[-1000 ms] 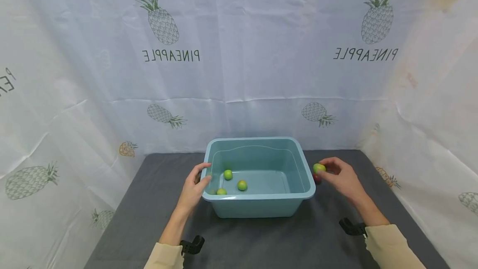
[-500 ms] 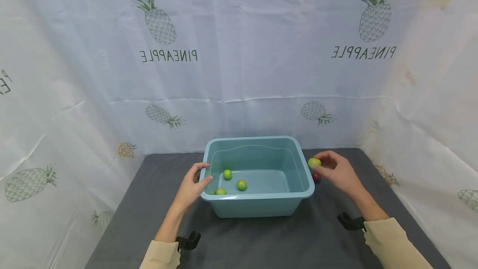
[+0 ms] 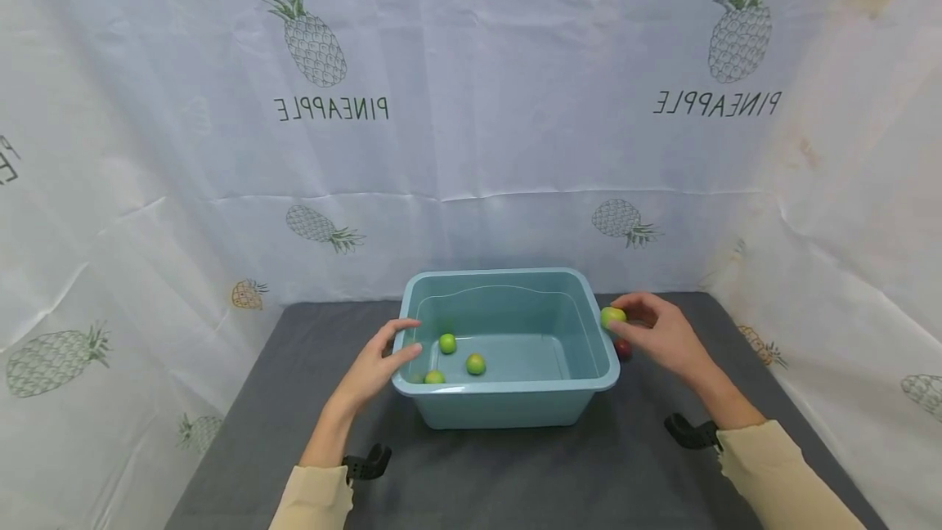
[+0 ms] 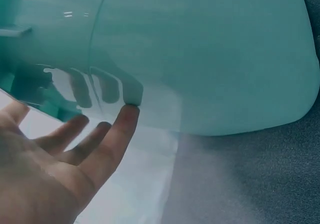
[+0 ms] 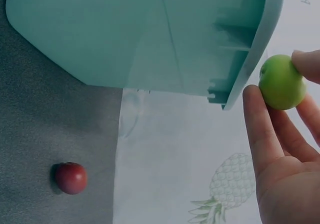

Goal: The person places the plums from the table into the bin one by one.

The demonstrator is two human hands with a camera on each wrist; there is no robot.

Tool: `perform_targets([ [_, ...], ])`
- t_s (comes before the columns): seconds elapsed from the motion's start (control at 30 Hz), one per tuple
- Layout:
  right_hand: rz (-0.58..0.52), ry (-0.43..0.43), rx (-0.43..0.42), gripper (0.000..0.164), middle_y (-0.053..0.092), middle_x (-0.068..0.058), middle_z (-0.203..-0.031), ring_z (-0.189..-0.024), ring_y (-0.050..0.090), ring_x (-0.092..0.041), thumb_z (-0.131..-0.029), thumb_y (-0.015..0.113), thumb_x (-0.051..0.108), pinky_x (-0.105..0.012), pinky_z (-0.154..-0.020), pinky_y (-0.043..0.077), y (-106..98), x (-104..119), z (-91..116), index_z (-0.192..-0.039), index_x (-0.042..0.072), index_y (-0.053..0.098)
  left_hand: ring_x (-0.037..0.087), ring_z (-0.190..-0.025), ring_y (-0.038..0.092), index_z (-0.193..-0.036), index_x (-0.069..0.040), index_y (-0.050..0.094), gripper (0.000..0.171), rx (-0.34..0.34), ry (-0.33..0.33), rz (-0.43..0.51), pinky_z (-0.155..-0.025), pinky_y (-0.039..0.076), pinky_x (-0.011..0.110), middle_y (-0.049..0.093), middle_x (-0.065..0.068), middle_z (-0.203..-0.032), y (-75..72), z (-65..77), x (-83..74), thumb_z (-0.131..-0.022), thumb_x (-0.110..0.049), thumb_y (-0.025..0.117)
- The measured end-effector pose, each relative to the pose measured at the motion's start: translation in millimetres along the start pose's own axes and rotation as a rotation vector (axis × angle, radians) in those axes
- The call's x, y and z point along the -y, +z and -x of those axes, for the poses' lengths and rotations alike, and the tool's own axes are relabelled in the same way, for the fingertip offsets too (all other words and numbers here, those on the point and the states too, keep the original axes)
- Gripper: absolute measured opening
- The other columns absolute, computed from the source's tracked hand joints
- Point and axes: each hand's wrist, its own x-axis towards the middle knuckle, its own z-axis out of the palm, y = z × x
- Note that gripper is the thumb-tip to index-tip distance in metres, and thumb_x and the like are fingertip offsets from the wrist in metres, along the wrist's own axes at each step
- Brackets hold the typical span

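Note:
A light blue plastic basin (image 3: 500,410) stands upright on the table; three small round green fruits (image 3: 476,364) lie inside, towards its left. At the left rim is my left hand (image 3: 371,364), its fingers extended; in the left wrist view their tips meet or nearly meet the basin's outer wall. My right hand (image 3: 666,338) pinches another small round green fruit (image 5: 282,82) between thumb and fingers, just outside the right rim at about rim height. In the right wrist view this fruit shows a dimple. A small round red fruit (image 5: 71,178) lies on the table below that hand.
Dark grey cloth (image 3: 471,473) covers the table. White curtains (image 3: 471,105) printed with pineapples hang behind and on both sides, and the basin's back is close to the rear one. Each wrist wears a black strap (image 3: 692,430).
My right hand has carried its green fruit left, closer to the basin's right rim, and slightly up. My left hand stays by the left rim with little movement. The fruits in the basin lie still.

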Motion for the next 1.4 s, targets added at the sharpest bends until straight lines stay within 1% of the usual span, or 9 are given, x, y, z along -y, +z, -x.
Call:
perform_targets([
  [0.2, -0.014, -0.026, 0.027, 0.039, 0.066, -0.015, -0.119, -0.115, 0.062, -0.034, -0.096, 0.073, 0.026, -0.054, -0.093, 0.049, -1, 6, -2, -0.125, 0.003, 0.062, 0.040, -0.146, 0.033, -0.143, -0.011, 0.050, 0.046, 0.030, 0.026, 0.031, -0.103, 0.042, 0.056, 0.031, 0.016, -0.161, 0.0, 0.3, 1.5, -0.101, -0.024, 0.065],
  [0.3, -0.009, -0.024, 0.045, 0.040, 0.066, -0.014, -0.119, -0.115, 0.062, -0.033, -0.096, 0.073, 0.028, -0.050, -0.091, 0.050, -2, 10, -3, -0.126, 0.003, 0.062, 0.040, -0.146, 0.034, -0.143, -0.011, 0.049, 0.045, 0.038, 0.034, 0.057, -0.103, 0.042, 0.054, 0.032, 0.016, -0.160, -0.4, 0.9, 4.5, -0.102, -0.021, 0.064],
  [0.43, -0.010, -0.017, 0.067, 0.041, 0.065, -0.014, -0.120, -0.114, 0.063, -0.032, -0.096, 0.073, 0.028, -0.046, -0.089, 0.050, -2, 18, -7, -0.127, 0.004, 0.062, 0.040, -0.146, 0.034, -0.144, -0.010, 0.046, 0.047, 0.045, 0.036, 0.077, -0.104, 0.041, 0.054, 0.032, 0.018, -0.159, -1.1, 1.4, 9.2, -0.102, -0.023, 0.063],
  [0.63, -0.037, -0.021, 0.111, 0.042, 0.063, -0.014, -0.122, -0.116, 0.062, -0.033, -0.097, 0.072, 0.030, -0.053, -0.093, 0.049, -1, 30, -15, -0.128, 0.005, 0.061, 0.042, -0.147, 0.032, -0.143, -0.009, 0.044, 0.044, 0.015, 0.045, 0.068, -0.106, 0.038, 0.059, 0.026, 0.017, -0.162, -0.5, 1.2, 12.5, -0.103, -0.019, 0.060],
  [0.7, -0.043, -0.019, 0.123, 0.042, 0.063, -0.014, -0.122, -0.117, 0.061, -0.033, -0.097, 0.072, 0.031, -0.053, -0.094, 0.049, -1, 34, -18, -0.128, 0.006, 0.060, 0.042, -0.146, 0.034, -0.143, -0.008, 0.044, 0.042, 0.005, 0.054, 0.064, -0.104, 0.040, 0.058, 0.025, 0.017, -0.163, -0.1, 1.1, 12.4, -0.104, -0.017, 0.059],
  [0.87, -0.049, -0.024, 0.144, 0.040, 0.063, -0.013, -0.121, -0.116, 0.062, -0.032, -0.097, 0.072, 0.030, -0.047, -0.090, 0.052, 1, 43, -25, -0.126, 0.006, 0.061, 0.042, -0.143, 0.038, -0.141, -0.009, 0.044, 0.040, 0.006, 0.071, 0.088, -0.102, 0.042, 0.055, 0.026, 0.019, -0.162, 1.9, 0.8, 11.1, -0.104, -0.013, 0.057],
  [1.03, -0.049, -0.030, 0.159, 0.038, 0.064, -0.012, -0.121, -0.115, 0.062, -0.030, -0.096, 0.074, 0.028, -0.041, -0.088, 0.052, 4, 53, -33, -0.125, 0.007, 0.061, 0.041, -0.147, 0.032, -0.142, -0.010, 0.044, 0.039, 0.006, 0.080, 0.110, -0.105, 0.039, 0.058, 0.023, 0.018, -0.164, 4.5, 0.5, 11.5, -0.105, -0.013, 0.056],
  [1.2, -0.071, -0.029, 0.177, 0.038, 0.063, -0.011, -0.122, -0.117, 0.061, -0.030, -0.095, 0.075, 0.029, -0.041, -0.089, 0.052, 8, 63, -42, -0.124, 0.008, 0.061, 0.040, -0.147, 0.032, -0.143, -0.009, 0.044, 0.041, 0.004, 0.084, 0.124, -0.106, 0.037, 0.059, 0.025, 0.018, -0.163, 5.6, 0.5, 11.8, -0.105, -0.016, 0.056],
  [1.4, -0.094, -0.061, 0.188, 0.037, 0.063, -0.009, -0.122, -0.117, 0.062, -0.027, -0.094, 0.075, 0.029, -0.045, -0.090, 0.051, 15, 72, -53, -0.123, 0.010, 0.062, 0.038, -0.149, 0.029, -0.142, -0.009, 0.045, 0.040, -0.003, 0.102, 0.127, -0.109, 0.035, 0.060, 0.025, 0.019, -0.163, 5.8, 0.9, 12.5, -0.104, -0.017, 0.057],
])
